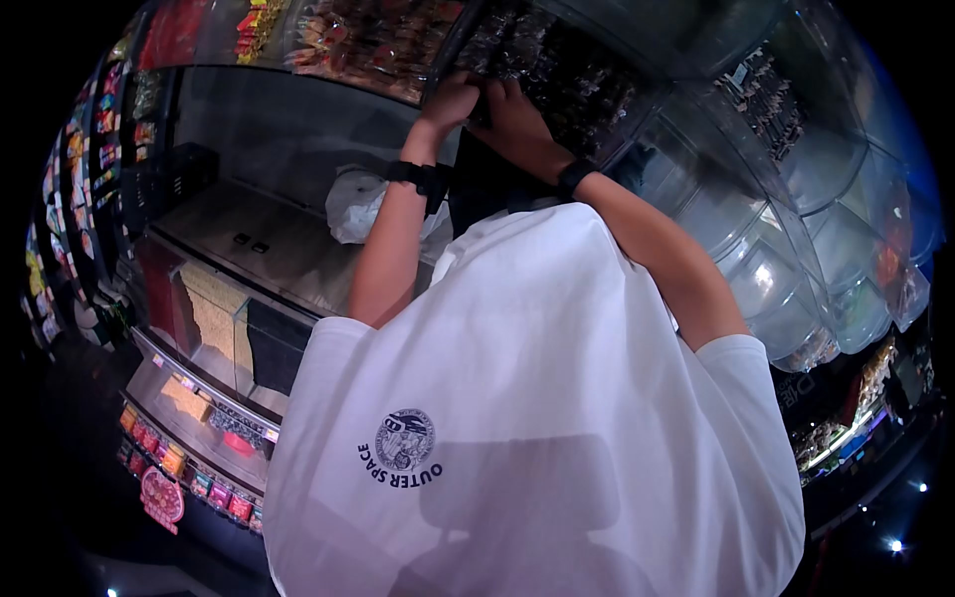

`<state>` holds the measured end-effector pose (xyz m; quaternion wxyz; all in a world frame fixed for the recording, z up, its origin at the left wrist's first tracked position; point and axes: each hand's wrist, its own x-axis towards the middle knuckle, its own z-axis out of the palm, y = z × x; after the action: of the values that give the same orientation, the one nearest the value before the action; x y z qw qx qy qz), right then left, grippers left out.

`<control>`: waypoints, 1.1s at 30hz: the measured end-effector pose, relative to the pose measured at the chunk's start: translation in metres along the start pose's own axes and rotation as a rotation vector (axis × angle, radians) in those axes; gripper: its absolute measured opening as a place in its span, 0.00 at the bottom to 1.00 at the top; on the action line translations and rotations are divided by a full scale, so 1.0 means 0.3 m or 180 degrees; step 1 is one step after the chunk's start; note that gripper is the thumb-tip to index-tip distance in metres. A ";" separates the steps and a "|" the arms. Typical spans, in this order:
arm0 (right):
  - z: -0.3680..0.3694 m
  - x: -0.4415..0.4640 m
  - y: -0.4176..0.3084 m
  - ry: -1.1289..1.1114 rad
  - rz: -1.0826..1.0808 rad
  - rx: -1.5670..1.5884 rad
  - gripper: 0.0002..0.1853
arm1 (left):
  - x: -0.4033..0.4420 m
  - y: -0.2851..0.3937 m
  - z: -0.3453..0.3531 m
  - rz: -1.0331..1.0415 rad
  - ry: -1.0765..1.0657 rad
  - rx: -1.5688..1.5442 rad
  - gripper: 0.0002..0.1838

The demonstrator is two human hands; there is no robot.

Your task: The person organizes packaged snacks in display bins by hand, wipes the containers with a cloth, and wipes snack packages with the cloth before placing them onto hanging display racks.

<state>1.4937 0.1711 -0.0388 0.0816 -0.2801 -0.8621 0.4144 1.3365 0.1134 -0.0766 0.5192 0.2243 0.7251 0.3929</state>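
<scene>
At the top centre, my left hand point(454, 102) has its fingers curled at the dark edge of a shelf bin. Close beside it on the right, my right hand point(512, 117) reaches to the same edge, its fingers bent. Whatever lies between the fingertips is too dark to make out. Just beyond my right hand is a bin of dark wrapped items point(587, 90). Orange and brown packets point(373, 40) fill the bin behind my left hand. A crumpled white plastic bag point(356, 204) lies left of my left forearm.
Packets hang on racks point(104, 119) at the far left. A black crate point(189, 171) stands on the grey shelf surface point(254, 234). Glass-fronted bins with grain-like contents point(217, 318) are at the lower left. Clear curved bins point(766, 269) line the right side.
</scene>
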 end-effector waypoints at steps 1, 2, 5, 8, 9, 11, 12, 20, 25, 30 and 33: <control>-0.006 0.001 0.004 -0.0019 -0.0015 0.0021 0.36 | -0.007 -0.016 0.014 0.0135 0.0152 0.0107 0.20; -0.011 0.000 0.005 -0.0040 0.0014 0.0033 0.36 | -0.024 -0.036 0.019 0.0529 0.0307 0.0156 0.20; 0.002 0.004 0.017 -0.0007 0.0022 -0.0010 0.36 | -0.179 0.053 0.029 0.0805 0.0817 0.0927 0.19; 0.007 0.011 0.021 0.0078 -0.0013 -0.0083 0.37 | -0.257 0.030 0.046 0.0656 0.1128 0.2079 0.16; 0.006 0.010 0.022 0.0083 -0.0025 -0.0096 0.38 | -0.276 0.009 0.055 0.0613 0.1094 0.2497 0.15; 0.004 0.009 0.026 0.0048 -0.0107 -0.0143 0.39 | -0.307 -0.034 0.065 0.0947 0.1252 0.2602 0.13; 0.008 0.011 0.031 0.0086 -0.0152 -0.0154 0.39 | -0.304 -0.055 0.064 0.1224 0.1369 0.2675 0.12; 0.029 0.010 0.055 0.0193 -0.0237 -0.0180 0.38 | -0.246 -0.130 0.022 0.1785 0.1300 0.2639 0.08; 0.046 0.012 0.059 0.0176 -0.0230 -0.0206 0.37 | -0.247 -0.111 0.020 0.1658 0.1292 0.2673 0.08; 0.066 0.004 0.038 0.0270 -0.0206 -0.0423 0.39 | -0.256 -0.050 0.033 0.1398 0.1397 0.2314 0.14; 0.042 -0.018 0.007 0.0086 0.0150 -0.0052 0.41 | -0.292 -0.029 0.050 0.1698 0.1563 0.2409 0.16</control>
<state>1.4944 0.1608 -0.0481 0.0812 -0.3066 -0.8574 0.4053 1.3828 0.0490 -0.0354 0.0984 0.4744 0.8343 0.2630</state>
